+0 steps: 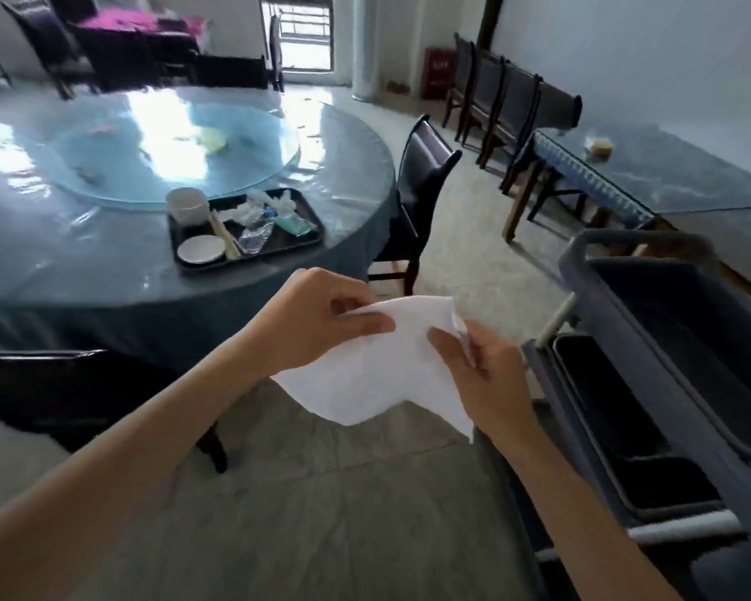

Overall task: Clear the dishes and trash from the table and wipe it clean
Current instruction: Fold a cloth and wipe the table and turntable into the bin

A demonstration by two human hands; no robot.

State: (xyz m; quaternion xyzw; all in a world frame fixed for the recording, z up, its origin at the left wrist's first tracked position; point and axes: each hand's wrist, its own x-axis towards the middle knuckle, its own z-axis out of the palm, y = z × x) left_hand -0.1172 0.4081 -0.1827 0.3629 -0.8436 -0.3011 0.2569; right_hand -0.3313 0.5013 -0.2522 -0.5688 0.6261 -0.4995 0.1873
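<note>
A white cloth (378,370) hangs between my hands over the floor, away from the table. My left hand (321,323) pinches its upper left edge and my right hand (478,366) grips its upper right corner. The round table (83,271) has a blue cover and a glass turntable (174,154). Near its front edge sits a black tray (295,249) with a white bowl (187,204), a small white plate (201,248), chopsticks (225,234), a crushed plastic bottle (256,234) and crumpled wrappers (274,201). Small scraps lie on the turntable.
A grey service cart (677,366) with bins stands at my right. Dark chairs stand at the table's right (426,184) and front left (70,392). A second table (668,180) and a row of chairs line the right wall. Tiled floor lies below me.
</note>
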